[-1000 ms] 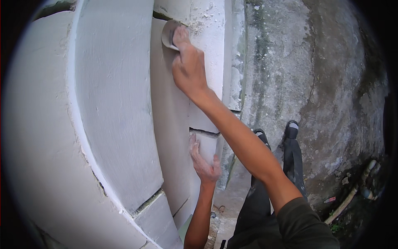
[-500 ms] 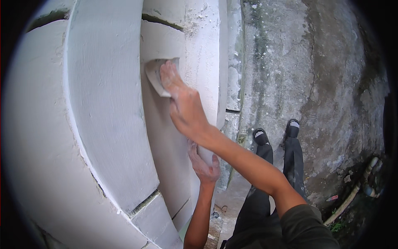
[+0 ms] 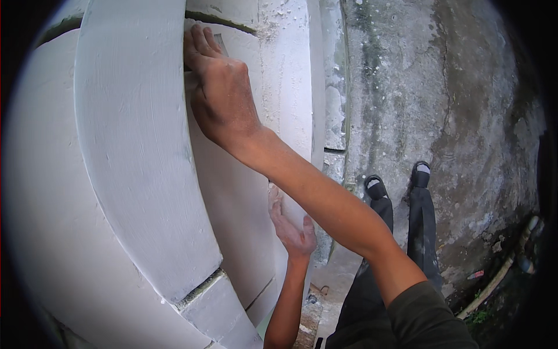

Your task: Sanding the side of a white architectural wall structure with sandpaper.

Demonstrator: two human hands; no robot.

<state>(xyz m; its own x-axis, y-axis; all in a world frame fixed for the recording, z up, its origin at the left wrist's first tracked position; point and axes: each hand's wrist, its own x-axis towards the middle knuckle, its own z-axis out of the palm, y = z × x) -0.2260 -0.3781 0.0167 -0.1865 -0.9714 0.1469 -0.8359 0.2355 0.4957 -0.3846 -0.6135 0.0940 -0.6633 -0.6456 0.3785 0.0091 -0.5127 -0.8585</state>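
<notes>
A grey sheet [image 3: 220, 43], mostly hidden, lies against the white recessed wall [image 3: 235, 215] near a dark gap [image 3: 224, 22]; the right hand [image 3: 224, 87] holds it, fingers close together; lower down, the left hand [image 3: 294, 234] touches the wall, thumb spread wide

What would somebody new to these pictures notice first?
Probably the bare right forearm slanting across the middle, its right hand over a thin grey sheet, mostly hidden, at upper left beside the long white band. Lower down, the dusty left hand lies against white masonry. Dark sandals stand out on stained concrete at right.
</notes>
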